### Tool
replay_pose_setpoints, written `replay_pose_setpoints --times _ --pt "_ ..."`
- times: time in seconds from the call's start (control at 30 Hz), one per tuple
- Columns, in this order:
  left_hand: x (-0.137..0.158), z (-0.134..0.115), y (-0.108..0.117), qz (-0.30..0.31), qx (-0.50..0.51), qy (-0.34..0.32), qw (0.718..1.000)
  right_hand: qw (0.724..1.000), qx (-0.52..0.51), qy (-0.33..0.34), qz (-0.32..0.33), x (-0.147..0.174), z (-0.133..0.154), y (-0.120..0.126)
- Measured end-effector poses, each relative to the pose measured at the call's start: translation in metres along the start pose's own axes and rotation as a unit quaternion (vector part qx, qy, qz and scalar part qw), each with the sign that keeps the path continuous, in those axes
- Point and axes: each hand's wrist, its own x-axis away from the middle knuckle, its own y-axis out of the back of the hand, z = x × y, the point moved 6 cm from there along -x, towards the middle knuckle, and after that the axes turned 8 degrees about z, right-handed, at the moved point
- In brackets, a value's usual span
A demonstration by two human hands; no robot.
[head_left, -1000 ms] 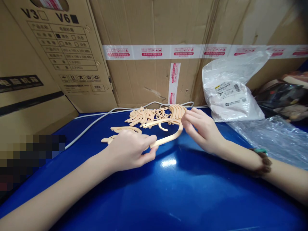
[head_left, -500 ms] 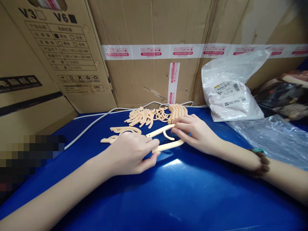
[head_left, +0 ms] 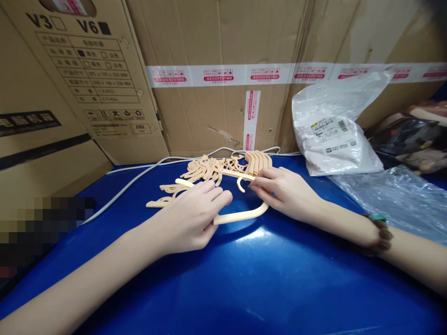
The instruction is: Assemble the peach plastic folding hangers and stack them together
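A cream-coloured folding clothes hanger (head_left: 240,216) is held above the blue tabletop between both hands. My right hand (head_left: 284,190) grips its middle, where the two arms meet and the small hook (head_left: 240,185) sticks out. The hanger's arms spread apart toward the left. My left hand (head_left: 193,216) is closed by the end of the nearer arm, its fingertips largely hidden. A pale straight bar (head_left: 184,183) pokes out beyond the left knuckles; whether it joins the hanger is hidden. Behind my left hand lie a few flat hanger parts (head_left: 160,203).
At the back are a pile of loose curved hanger parts (head_left: 200,168) and a neat stack of hanger arms (head_left: 259,162). A white cable (head_left: 129,180) runs along cardboard boxes (head_left: 216,116). A white plastic bag (head_left: 335,139) and clear plastic wrap (head_left: 394,200) lie at the right.
The hanger's far arm has swung away from the near arm, so the hanger is spread wider. My left hand has shifted slightly left, and a pale bar now shows beyond it.
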Motion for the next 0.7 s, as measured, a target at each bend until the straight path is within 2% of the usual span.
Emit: replay_pose_setpoints --times 0.17,0.4,0.7 --pt "-0.001 0.001 -0.005 0.002 -0.024 -0.004 1.0 1.0 0.014 -0.005 0.011 -0.001 0.0 -0.003" --pt "-0.001 0.011 -0.009 -0.05 -0.074 -0.024 0.996 0.999 0.017 -0.015 0.03 -0.001 -0.001 -0.004" --pt "-0.002 0.015 -0.001 -0.067 -0.159 0.01 0.985 1.0 0.016 -0.017 0.02 -0.001 -0.002 -0.004"
